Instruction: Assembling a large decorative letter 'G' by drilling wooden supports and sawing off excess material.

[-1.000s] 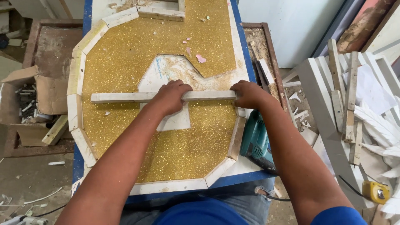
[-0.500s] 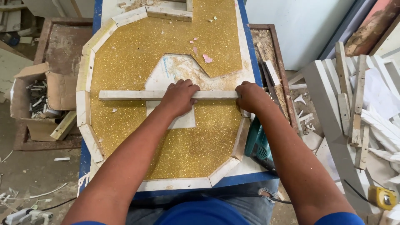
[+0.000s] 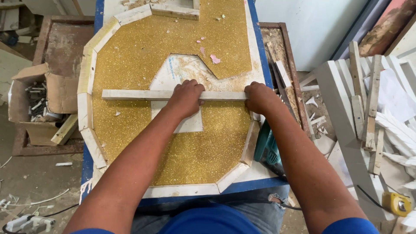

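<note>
Head view: left hand (image 3: 185, 99) presses palm-down, fingers curled over the white strip (image 3: 143, 94). Right hand (image 3: 258, 97) clasps its right end above the gold glitter panel (image 3: 138, 52).

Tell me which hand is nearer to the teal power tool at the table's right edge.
Right. The right hand grips the white wooden strip at its right end, just above the teal power tool. The left hand presses the strip's middle, farther left over the gold glitter panel.

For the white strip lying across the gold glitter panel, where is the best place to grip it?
Probably the bare left half of the white strip, pinched from above across its narrow width: it lies flat and its long edges are free there, while the left hand and right hand cover the rest.
</note>
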